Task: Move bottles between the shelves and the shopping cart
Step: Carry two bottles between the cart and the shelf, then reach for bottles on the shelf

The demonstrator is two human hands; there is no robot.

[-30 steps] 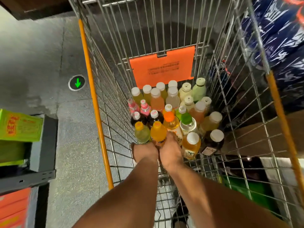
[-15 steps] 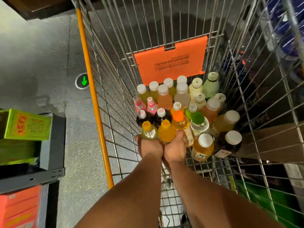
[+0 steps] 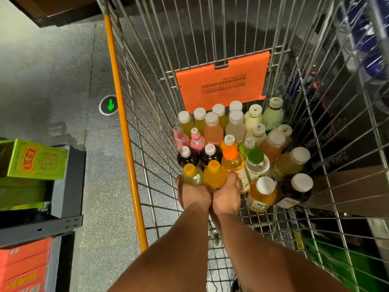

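Note:
Both my arms reach down into the wire shopping cart. My left hand grips a pale green bottle with a yellow cap. Beside it, my right hand grips an orange juice bottle with an orange cap. Both bottles stand upright at the near edge of a cluster of several bottles on the cart floor: yellow, pink, dark cola, amber and pale green ones. My fingers are hidden under the bottles.
An orange plastic flap hangs on the cart's far wall. An orange rail runs along the cart's left rim. A dark shelf with green and orange boxes stands at left. Blue packs are stacked at right.
The view has shifted slightly, so the cart contents sit further right in frame. Both hands stay wrapped on the same two bottles at the cluster's near edge.

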